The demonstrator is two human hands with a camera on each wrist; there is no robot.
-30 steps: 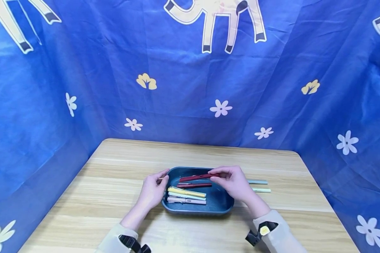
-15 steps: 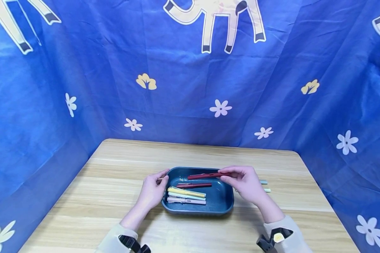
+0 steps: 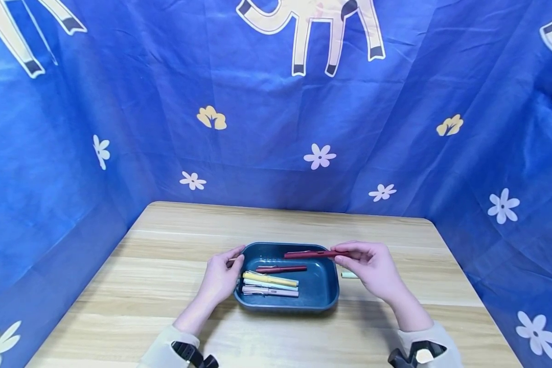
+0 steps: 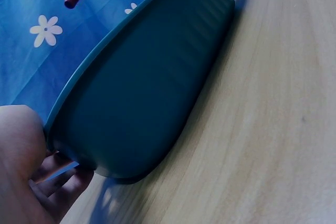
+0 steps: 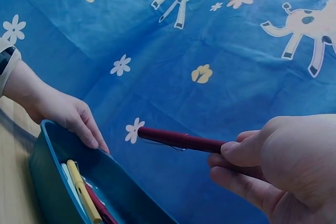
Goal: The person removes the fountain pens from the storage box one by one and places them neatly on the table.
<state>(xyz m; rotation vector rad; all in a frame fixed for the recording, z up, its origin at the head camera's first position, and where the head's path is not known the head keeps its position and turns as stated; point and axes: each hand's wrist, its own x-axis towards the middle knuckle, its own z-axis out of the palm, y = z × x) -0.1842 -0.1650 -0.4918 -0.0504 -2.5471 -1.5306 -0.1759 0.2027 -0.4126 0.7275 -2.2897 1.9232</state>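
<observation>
My left hand (image 3: 222, 277) grips the left rim of a dark teal box (image 3: 316, 289). In the left wrist view its thumb and fingers close on the end of the box wall (image 4: 136, 93). A dark red pen (image 3: 305, 254) is pinched between the thumb and fingers of my right hand (image 3: 372, 268). It is held roughly level above the box's far right rim, its clip showing in the right wrist view (image 5: 178, 139). Inside the box lie another dark red pen (image 3: 281, 269), a yellow pen (image 3: 271, 279), a pale lavender pen (image 3: 270, 292) and a pale pen partly covered by the yellow one.
A pale green pen end (image 3: 349, 275) shows on the wooden table (image 3: 188, 230), right of the box and partly behind my right hand. Blue patterned cloth (image 3: 267, 168) hangs behind the table and along both sides.
My right hand has moved right with the dark red pen, from over the box to its right rim. It now covers more of the pens on the table. The left hand stays put.
</observation>
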